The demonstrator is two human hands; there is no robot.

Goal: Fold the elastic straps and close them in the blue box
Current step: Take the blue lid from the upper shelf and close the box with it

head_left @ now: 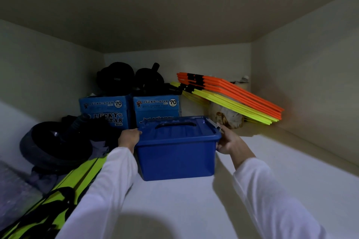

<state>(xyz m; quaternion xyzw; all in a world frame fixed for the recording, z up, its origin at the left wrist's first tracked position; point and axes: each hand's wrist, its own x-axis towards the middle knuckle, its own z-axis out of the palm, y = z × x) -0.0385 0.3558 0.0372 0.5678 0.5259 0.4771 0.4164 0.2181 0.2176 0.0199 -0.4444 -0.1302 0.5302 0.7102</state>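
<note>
Lid's on, so the blue box (175,153) hides its contents; left hand (128,138) and right hand (229,142) each grasp a side, fingertips hidden, on the shelf (272,151).

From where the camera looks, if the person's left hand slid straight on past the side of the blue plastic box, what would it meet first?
Probably the left Lucky Star cardboard carton behind the left hand, which grips the blue plastic lidded box. Depth is unclear, so the dark bundle beside it might come first.

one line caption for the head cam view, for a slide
Both hands, left hand and right hand, grip the lidded blue box by its sides on a white shelf.
</note>
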